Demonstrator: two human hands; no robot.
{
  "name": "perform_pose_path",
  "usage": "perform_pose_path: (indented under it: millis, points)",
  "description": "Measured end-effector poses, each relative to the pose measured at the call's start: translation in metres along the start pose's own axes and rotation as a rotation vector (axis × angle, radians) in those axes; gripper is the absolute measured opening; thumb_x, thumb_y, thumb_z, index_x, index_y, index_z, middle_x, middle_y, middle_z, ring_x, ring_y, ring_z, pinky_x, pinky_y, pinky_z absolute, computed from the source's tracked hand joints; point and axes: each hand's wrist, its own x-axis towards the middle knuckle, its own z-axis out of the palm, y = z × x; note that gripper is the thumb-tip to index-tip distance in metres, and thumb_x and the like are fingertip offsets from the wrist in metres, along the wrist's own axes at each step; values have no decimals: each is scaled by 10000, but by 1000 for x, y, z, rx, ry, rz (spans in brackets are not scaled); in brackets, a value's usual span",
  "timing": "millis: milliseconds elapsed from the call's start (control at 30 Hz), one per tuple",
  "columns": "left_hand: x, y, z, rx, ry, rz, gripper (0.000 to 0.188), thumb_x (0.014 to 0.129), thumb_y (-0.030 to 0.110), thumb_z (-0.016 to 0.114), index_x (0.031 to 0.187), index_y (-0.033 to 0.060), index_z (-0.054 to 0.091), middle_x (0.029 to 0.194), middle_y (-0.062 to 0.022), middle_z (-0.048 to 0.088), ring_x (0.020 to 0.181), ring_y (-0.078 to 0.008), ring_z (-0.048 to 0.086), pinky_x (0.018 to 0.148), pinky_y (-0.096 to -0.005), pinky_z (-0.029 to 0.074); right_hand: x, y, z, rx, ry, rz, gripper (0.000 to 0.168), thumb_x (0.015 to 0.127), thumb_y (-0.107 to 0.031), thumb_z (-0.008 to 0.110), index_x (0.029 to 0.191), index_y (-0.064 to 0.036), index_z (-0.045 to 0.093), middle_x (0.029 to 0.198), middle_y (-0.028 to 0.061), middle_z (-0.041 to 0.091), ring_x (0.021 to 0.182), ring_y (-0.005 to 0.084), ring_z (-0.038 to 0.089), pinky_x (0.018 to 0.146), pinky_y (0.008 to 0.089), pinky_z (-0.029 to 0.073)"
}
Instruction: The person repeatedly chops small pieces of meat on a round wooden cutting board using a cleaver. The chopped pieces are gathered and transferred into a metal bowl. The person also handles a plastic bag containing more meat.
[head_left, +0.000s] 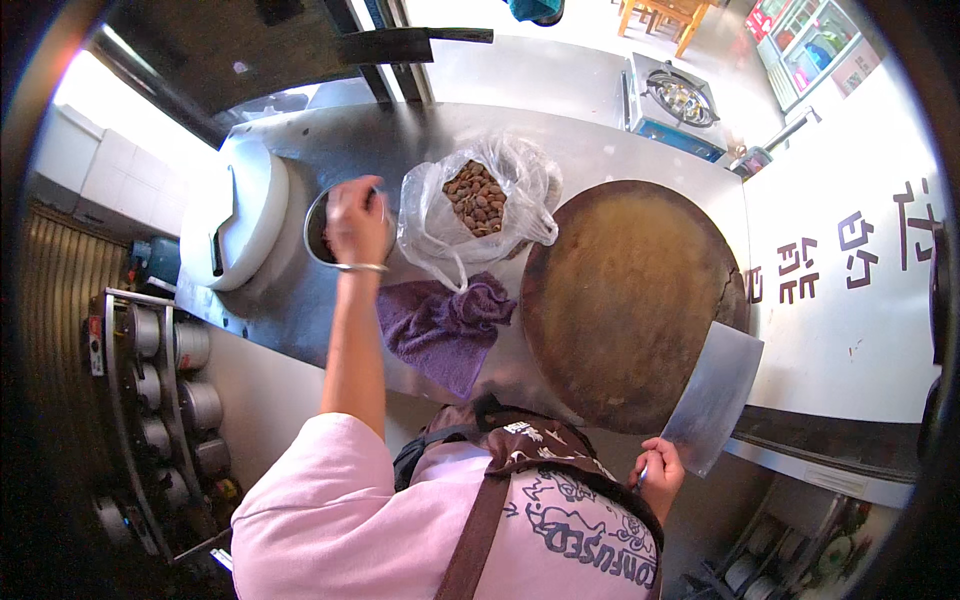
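My right hand (658, 474) grips the handle of a Chinese cleaver (714, 397), whose broad blade tilts over the near right rim of a round wooden chopping block (630, 300). At the left, my left hand (358, 217) is above the mouth of a metal bowl (310, 238). It is blurred, and the curled fingers hide whatever they may hold; the bowl's contents are mostly covered. Just right of the bowl, a clear plastic bag (427, 202) stands gaping, filled with brown nuts or seeds (475, 196). A crumpled purple towel (442, 330) lies nearer to me.
On the steel table (480, 116), a thick white round cutting board (259, 202) bears a second knife (223, 225). A gas burner (679, 101) stands beyond the far edge. A rack of metal pots (161, 405) is low at left. A white panel with writing (832, 337) borders the right.
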Motion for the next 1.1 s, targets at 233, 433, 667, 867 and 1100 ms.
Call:
perform_pose_path:
  millis: [233,433,667,867,1100]
  points:
    - [-23,56,157,-185,-322,265,282,808,175,574,1036,9,588,1031,-164,611,955,-342,570,827,-372,471,-1,-17,13,76,19,55,149,840,-10,435,881,1,579,600,46,491,427,125,471,406,260,386]
    - [-13,108,168,-247,-794,354,568,837,388,542,1251,19,417,1264,-169,433,1169,-278,409,1011,-365,302,-11,-9,4,145,67,27,124,890,-41,444,899,-24,567,620,47,467,439,125,445,398,251,378]
    - [-34,31,248,-96,-763,409,557,886,414,482,1315,78,366,1349,-107,349,1228,-266,332,1039,-412,227,-11,-16,3,205,130,73,137,877,-26,448,884,-15,584,597,36,483,430,110,463,395,240,368]
    - [-17,22,258,-91,-943,315,419,870,318,507,1201,66,456,1160,-95,466,1052,-244,434,900,-388,331,-12,-4,-2,283,121,25,151,868,-26,452,884,-16,601,589,23,493,425,97,475,389,236,370]
    - [34,-61,263,-288,-932,-394,267,853,206,535,1069,52,561,939,-81,603,847,-219,554,737,-360,453,-16,-4,-4,280,127,30,150,867,-38,454,889,-15,600,593,23,495,427,98,477,389,237,377]
